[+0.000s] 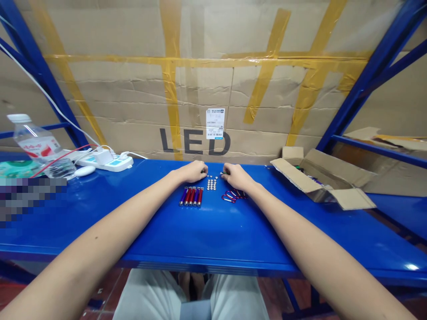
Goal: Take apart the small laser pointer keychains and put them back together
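Observation:
Over the far middle of the blue table, my left hand (pixel 194 171) is closed in a pinch, with a small dark bit at its fingertips too small to name. Facing it, my right hand (pixel 236 176) is also closed, and a tiny dark and silvery thing shows at its fingertips. Between and just below the hands, small silver button cells (pixel 211 184) lie in rows, with a few loose ones above them. Several red and purple metal tubes, like mini flashlights (pixel 191 196), lie side by side below my left hand. Red and purple carabiners (pixel 229 196) lie beside my right wrist, partly hidden by it.
An open cardboard box (pixel 323 178) with small items inside stands at the right. On the left are a plastic bottle (pixel 42 144), a white power strip (pixel 115 163) with plugs and cables, and a green packet (pixel 18 169). A large cardboard wall (pixel 133 102) closes off the back.

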`<action>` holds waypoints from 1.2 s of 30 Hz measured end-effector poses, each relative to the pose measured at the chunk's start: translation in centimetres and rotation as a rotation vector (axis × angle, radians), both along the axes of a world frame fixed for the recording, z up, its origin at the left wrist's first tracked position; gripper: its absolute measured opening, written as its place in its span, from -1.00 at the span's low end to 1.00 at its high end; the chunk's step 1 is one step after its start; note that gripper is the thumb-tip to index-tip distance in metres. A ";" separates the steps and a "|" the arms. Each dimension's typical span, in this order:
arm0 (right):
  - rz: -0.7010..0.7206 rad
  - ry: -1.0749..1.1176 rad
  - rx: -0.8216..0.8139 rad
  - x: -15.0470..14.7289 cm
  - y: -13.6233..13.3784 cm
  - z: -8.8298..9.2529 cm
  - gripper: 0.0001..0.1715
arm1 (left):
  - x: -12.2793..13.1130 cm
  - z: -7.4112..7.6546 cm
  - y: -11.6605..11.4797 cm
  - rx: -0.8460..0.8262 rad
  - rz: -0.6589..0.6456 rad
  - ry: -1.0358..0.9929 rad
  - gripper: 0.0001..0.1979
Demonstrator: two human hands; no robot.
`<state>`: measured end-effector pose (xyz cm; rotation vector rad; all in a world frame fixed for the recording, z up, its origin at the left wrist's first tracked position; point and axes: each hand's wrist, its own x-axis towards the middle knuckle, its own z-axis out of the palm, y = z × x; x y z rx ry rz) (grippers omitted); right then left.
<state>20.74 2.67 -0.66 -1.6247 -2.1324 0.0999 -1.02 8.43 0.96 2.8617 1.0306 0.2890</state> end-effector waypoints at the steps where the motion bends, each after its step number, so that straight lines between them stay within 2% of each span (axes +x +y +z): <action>1: -0.002 0.007 0.007 0.0 0.0 0.0 -0.89 | -0.2 0.0 0.0 -0.015 0.023 -0.015 -0.78; 6: 0.060 0.087 0.085 -0.1 -0.1 0.0 -0.92 | -0.3 0.3 0.0 -0.084 0.119 -0.164 -0.77; 12: 0.187 0.135 0.087 -0.8 -0.6 0.2 -0.90 | 0.8 0.3 -0.1 -0.069 0.008 -0.148 -0.75; 24: 0.207 0.224 0.080 -1.2 -0.6 -0.3 -0.83 | 1.1 -0.4 -0.4 -0.058 -0.036 -0.153 -0.70; 36: 0.183 0.313 0.063 -1.2 -0.7 -0.3 -0.81 | 1.3 0.0 -1.3 -0.104 -0.022 -0.162 -0.70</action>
